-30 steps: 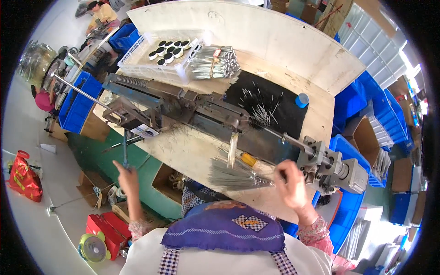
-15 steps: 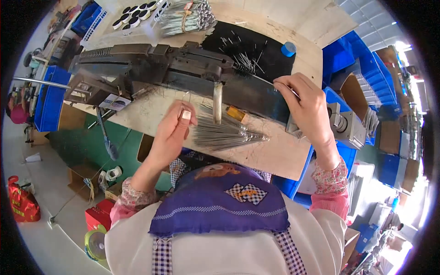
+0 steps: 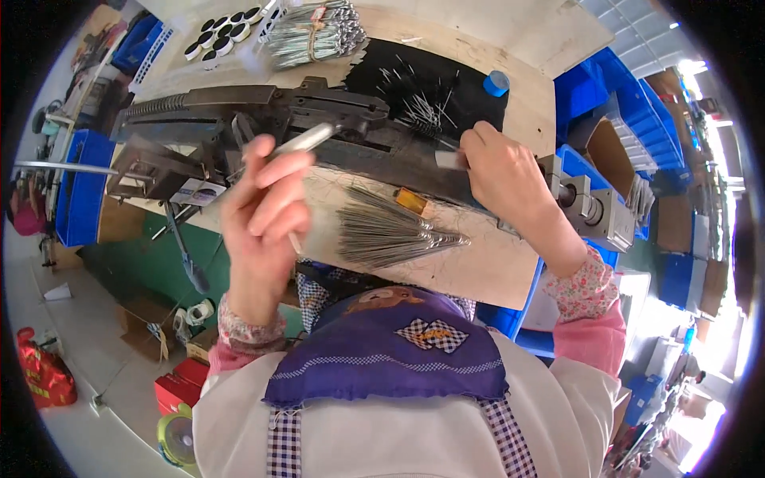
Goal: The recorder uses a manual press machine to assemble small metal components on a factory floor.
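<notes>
My left hand (image 3: 267, 199), partly blurred, is at the machine's silver lever handle (image 3: 311, 138), its fingers curled at the handle's near end. A thin pale rod end (image 3: 296, 242) sticks out below this hand's fingers. My right hand (image 3: 506, 171) is closed at the right end of the long dark metal machine (image 3: 335, 107), its fingertips pinching a thin metal wire (image 3: 448, 144). A pale flat piece (image 3: 452, 160) shows beside those fingertips. Several loose short wires (image 3: 426, 111) lie on a black mat (image 3: 474, 103) behind the machine.
A fanned bundle of grey wires (image 3: 378, 227) lies on the wooden table (image 3: 494, 275), beside a yellow block (image 3: 410, 200). Behind are a tied wire bundle (image 3: 315, 36), black-and-white round caps (image 3: 227, 32) and a blue cap (image 3: 496, 83). Blue bins (image 3: 586, 92) stand at the right.
The lever handle has swung left and away from me, with my left hand now at it. My right hand has shifted slightly left along the machine.
</notes>
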A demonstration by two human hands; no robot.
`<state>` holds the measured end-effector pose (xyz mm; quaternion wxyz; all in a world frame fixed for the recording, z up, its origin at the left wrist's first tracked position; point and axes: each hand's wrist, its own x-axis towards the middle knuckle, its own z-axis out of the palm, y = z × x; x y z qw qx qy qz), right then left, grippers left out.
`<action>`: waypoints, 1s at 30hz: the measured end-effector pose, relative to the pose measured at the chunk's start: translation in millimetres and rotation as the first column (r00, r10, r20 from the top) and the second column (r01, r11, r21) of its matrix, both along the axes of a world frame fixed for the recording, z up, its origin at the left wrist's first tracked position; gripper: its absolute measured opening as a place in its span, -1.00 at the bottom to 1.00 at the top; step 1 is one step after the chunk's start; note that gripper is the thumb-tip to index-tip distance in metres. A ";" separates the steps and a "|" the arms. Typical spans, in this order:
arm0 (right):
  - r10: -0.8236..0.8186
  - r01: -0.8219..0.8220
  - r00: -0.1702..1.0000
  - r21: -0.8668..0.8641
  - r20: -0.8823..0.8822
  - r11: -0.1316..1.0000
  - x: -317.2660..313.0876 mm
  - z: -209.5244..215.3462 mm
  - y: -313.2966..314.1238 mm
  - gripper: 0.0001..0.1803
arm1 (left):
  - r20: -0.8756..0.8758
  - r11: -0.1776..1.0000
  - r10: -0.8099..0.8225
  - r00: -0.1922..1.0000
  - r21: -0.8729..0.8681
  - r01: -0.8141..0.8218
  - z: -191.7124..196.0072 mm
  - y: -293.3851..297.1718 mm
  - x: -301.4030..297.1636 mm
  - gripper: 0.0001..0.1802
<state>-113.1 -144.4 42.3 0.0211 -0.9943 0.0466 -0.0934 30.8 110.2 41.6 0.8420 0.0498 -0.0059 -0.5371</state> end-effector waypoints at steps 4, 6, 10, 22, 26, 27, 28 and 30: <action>-0.008 -0.020 0.990 0.199 0.139 0.980 10.7 4.6 -10.3 -0.93 | 0.687 0.887 0.055 0.725 0.299 -0.351 -37.4 42.7 -14.2 -0.81; -0.083 0.072 0.994 0.147 0.076 0.986 50.1 -4.9 -37.3 -0.85 | 0.876 0.800 -0.388 0.287 0.475 -0.366 -10.6 10.1 -29.7 -0.76; -0.074 0.070 0.981 -0.029 -0.180 0.997 99.6 -18.8 -79.2 -0.74 | 0.883 0.860 -0.458 -0.103 0.410 -0.305 -49.8 -108.0 -30.1 -0.75; 0.258 -0.335 0.911 0.212 0.322 0.918 30.2 -11.4 -25.5 -0.91 | 0.091 0.820 -0.445 -0.891 -0.359 -0.446 -12.2 -124.2 5.7 -0.97; 0.130 -0.365 0.889 0.509 0.438 0.779 44.9 -14.1 -13.9 -0.91 | 0.108 0.644 -0.375 -0.921 -0.684 -0.343 1.2 -95.0 26.2 -0.86; 0.093 -0.359 0.892 0.571 0.442 0.738 45.3 -14.7 -12.7 -0.91 | 0.139 0.541 -0.345 -0.928 -0.779 -0.318 -3.2 -87.3 28.2 -0.81; 0.118 -0.354 0.889 0.501 0.442 0.790 49.2 -20.1 -14.8 -0.89 | 0.269 0.429 -0.297 -0.916 -0.820 -0.379 -9.9 -79.0 24.1 -0.77; 0.145 -0.371 0.875 0.448 0.461 0.813 64.0 -30.8 -9.2 -0.88 | 0.759 0.434 -0.113 -0.641 -0.543 -0.719 -55.6 -56.0 -15.3 -0.87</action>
